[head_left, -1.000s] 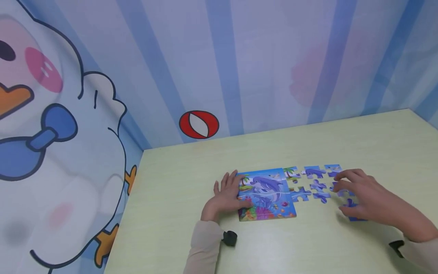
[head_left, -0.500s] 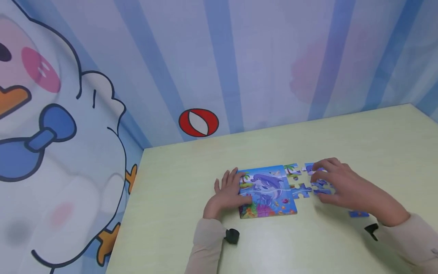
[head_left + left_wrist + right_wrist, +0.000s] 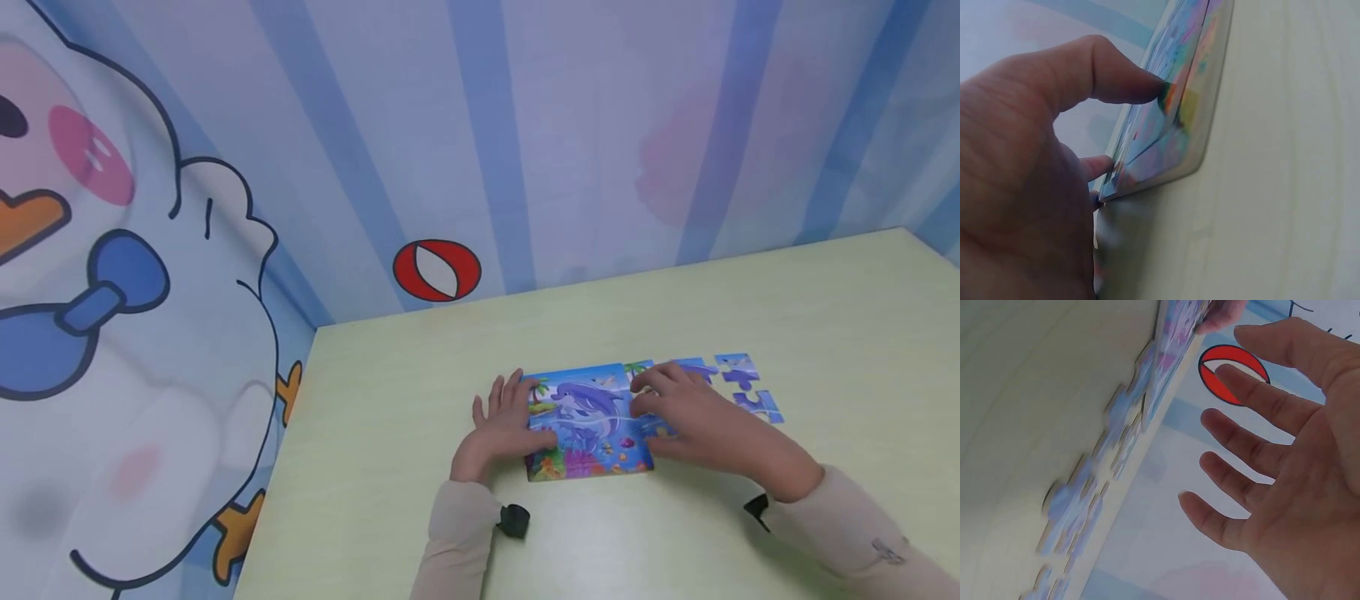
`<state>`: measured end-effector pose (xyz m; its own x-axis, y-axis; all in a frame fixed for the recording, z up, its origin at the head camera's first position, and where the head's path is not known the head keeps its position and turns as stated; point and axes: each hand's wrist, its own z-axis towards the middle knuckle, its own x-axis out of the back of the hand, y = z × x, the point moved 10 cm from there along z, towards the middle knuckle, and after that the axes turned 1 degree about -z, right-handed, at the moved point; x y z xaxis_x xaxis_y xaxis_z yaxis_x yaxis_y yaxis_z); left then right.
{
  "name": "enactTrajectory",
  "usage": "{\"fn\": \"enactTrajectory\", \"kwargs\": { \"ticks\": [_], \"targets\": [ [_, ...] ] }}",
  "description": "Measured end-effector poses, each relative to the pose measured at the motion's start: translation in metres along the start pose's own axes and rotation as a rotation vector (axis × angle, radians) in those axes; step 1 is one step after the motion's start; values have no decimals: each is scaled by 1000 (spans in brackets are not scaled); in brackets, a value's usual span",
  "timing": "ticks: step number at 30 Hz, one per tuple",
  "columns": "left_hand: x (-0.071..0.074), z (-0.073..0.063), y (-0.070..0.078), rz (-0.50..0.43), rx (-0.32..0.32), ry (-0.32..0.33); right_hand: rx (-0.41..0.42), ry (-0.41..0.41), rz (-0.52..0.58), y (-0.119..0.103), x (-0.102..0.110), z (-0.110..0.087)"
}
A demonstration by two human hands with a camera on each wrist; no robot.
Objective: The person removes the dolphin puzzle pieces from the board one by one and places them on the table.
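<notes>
A dolphin picture puzzle (image 3: pixel 588 417) lies flat on the pale table. My left hand (image 3: pixel 491 442) rests at its left side, fingers spread, with the thumb laid on the picture; in the left wrist view the thumb (image 3: pixel 1119 84) touches the puzzle near a corner. Over the loose pieces just right of the puzzle hovers my right hand (image 3: pixel 701 425), covering several of them. The right wrist view has that hand (image 3: pixel 1297 425) with fingers apart and nothing between them. Beyond it lie a dolphin piece (image 3: pixel 737 371) and a blue piece (image 3: pixel 757 406).
The pale table (image 3: pixel 390 433) meets a striped blue wall (image 3: pixel 600 167) at its back edge. A large cartoon bird (image 3: pixel 150 333) is printed on the left wall, and a red and white ball (image 3: pixel 437 271) on the back one.
My right hand has moved left from the far pieces to beside the puzzle, uncovering pieces at the right. The left hand has stayed on the puzzle's left side.
</notes>
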<state>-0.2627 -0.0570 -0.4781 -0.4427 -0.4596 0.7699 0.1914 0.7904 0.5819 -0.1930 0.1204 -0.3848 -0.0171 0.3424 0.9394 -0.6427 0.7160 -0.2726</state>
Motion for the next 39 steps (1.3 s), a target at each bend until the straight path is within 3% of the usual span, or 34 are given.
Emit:
{"fn": "enactTrajectory", "kwargs": {
  "ticks": [7, 17, 33, 39],
  "targets": [
    [0, 0, -2, -2, -11, -10, 11, -32, -9, -19, -13, 14],
    [-1, 1, -1, 2, -8, -19, 8, -92, -70, -28, -28, 23],
    [3, -2, 1, -5, -2, -28, 1, -9, -140, -28, -29, 28],
    [2, -1, 1, 7, 0, -23, -4, -22, -150, -26, -33, 31]
  ]
}}
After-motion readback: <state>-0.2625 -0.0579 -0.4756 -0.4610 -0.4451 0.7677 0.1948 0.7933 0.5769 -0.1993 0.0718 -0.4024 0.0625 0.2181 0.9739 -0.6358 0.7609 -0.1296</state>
